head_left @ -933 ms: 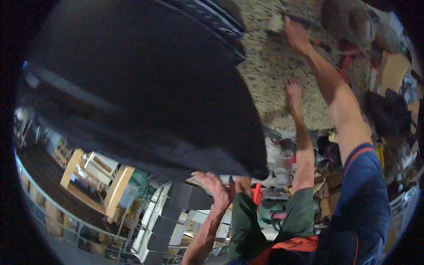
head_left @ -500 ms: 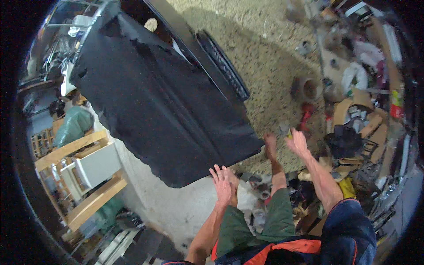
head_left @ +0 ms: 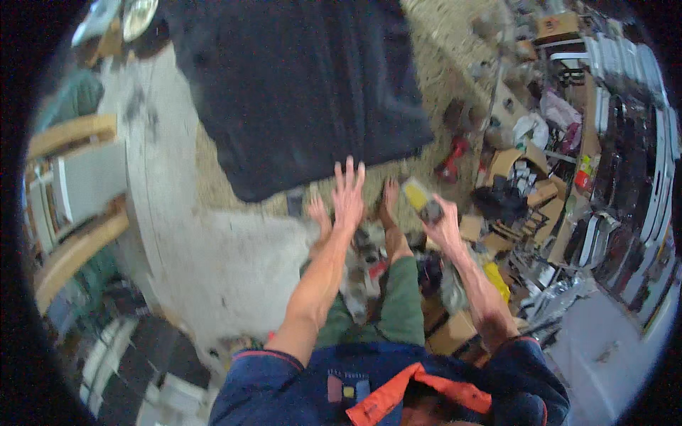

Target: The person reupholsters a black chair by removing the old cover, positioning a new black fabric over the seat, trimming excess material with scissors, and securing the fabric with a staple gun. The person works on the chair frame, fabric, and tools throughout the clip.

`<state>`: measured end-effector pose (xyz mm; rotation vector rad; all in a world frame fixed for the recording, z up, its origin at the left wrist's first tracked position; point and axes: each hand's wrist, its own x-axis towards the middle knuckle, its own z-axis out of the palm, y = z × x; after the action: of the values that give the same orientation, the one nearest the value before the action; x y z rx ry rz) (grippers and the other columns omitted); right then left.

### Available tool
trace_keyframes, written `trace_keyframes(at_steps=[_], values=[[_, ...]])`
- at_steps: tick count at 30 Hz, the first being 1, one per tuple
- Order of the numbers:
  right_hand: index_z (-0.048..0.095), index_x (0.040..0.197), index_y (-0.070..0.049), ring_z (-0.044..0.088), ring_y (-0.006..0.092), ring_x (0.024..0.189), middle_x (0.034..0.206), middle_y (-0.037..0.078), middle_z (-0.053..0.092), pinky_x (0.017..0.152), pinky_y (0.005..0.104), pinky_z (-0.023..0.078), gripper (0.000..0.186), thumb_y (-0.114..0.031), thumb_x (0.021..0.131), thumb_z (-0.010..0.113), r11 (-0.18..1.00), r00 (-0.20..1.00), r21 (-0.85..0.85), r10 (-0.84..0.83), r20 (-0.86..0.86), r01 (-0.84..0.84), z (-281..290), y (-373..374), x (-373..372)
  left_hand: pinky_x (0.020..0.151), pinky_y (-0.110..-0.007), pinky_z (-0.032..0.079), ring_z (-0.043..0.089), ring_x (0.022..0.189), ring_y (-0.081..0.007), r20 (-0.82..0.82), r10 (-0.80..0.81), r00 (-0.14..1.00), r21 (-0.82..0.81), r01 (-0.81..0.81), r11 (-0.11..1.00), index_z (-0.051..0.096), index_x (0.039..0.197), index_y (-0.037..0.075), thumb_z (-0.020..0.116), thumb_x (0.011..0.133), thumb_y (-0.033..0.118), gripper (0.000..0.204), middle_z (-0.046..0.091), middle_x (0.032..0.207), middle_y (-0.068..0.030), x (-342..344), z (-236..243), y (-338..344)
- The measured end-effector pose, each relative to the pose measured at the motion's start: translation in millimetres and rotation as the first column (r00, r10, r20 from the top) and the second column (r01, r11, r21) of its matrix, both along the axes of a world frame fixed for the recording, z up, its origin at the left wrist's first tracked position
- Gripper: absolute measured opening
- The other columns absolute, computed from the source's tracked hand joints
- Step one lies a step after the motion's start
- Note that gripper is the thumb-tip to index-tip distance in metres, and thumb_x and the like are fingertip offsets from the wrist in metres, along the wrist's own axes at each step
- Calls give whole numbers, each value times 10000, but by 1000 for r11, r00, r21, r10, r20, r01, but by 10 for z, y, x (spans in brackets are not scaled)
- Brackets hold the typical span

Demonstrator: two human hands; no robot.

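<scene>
Black cloth (head_left: 298, 99) spread above the speckled floor (head_left: 449, 60), reaching from the top of the view down to a near edge just in front of the person's feet (head_left: 388, 194); what bore it was hidden. Around the middle of that near edge the left hand (head_left: 348, 200) was stretched out, its fingers straight, spread and holding nothing; whether they touched the cloth could not be told. Off the cloth's near right corner, the right hand (head_left: 445, 221) had its fingers closed around a yellow-and-grey tool (head_left: 415, 195). Past that corner a red object (head_left: 452, 160) lay on the floor, with a carton (head_left: 503, 162) and a white bag (head_left: 531, 130) further right. Well beyond the cloth's left edge were timber beams (head_left: 82, 253).
</scene>
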<state>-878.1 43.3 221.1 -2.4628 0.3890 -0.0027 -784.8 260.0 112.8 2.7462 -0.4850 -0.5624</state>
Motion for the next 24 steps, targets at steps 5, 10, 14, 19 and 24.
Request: trace_keyframes(at_steps=[5, 10, 14, 19, 24], values=[[654, 1198, -77, 682, 408, 839, 917, 196, 717, 762, 461, 533, 498, -168, 729, 797, 946, 975, 301, 170, -145, -120, -350, 297, 420, 813, -507, 496, 147, 1531, -391, 0, 28, 1000, -95, -28, 995, 332, 1572, 239, 583, 760, -95, 913, 97, 1693, -43, -81, -301, 11], [657, 1215, -87, 682, 424, 823, 910, 223, 706, 713, 471, 538, 541, -89, 682, 748, 960, 961, 183, 239, -140, -213, -733, 416, 601, 793, -508, 482, 142, 1539, -355, 3, 77, 997, -147, -75, 986, 370, 1558, 257, 666, 751, -38, 908, 81, 1697, -23, -127, -388, 28], [649, 1232, -81, 680, 425, 837, 905, 232, 703, 727, 488, 534, 572, -60, 666, 726, 956, 936, 144, 282, -211, -256, -884, 395, 615, 807, -501, 474, 128, 1547, -328, 14, 109, 994, -213, -104, 972, 509, 1473, 224, 650, 782, -27, 749, 107, 1693, 9, -129, -395, 45], [642, 1228, -71, 672, 440, 816, 861, 251, 690, 728, 510, 525, 572, -45, 662, 721, 946, 935, 149, 312, -170, -288, -982, 422, 673, 820, -514, 468, 128, 1549, -319, -31, 121, 992, -197, -124, 972, 614, 1361, 221, 634, 785, -45, 635, 115, 1692, 23, -142, -453, 56], [613, 1220, -77, 669, 445, 809, 850, 241, 689, 720, 516, 524, 568, -50, 666, 734, 940, 919, 126, 337, -203, -317, -1040, 436, 709, 826, -521, 468, 125, 1549, -320, -9, 123, 992, -227, -122, 966, 606, 1370, 249, 644, 778, -39, 659, 113, 1693, 25, -136, -473, 61]])
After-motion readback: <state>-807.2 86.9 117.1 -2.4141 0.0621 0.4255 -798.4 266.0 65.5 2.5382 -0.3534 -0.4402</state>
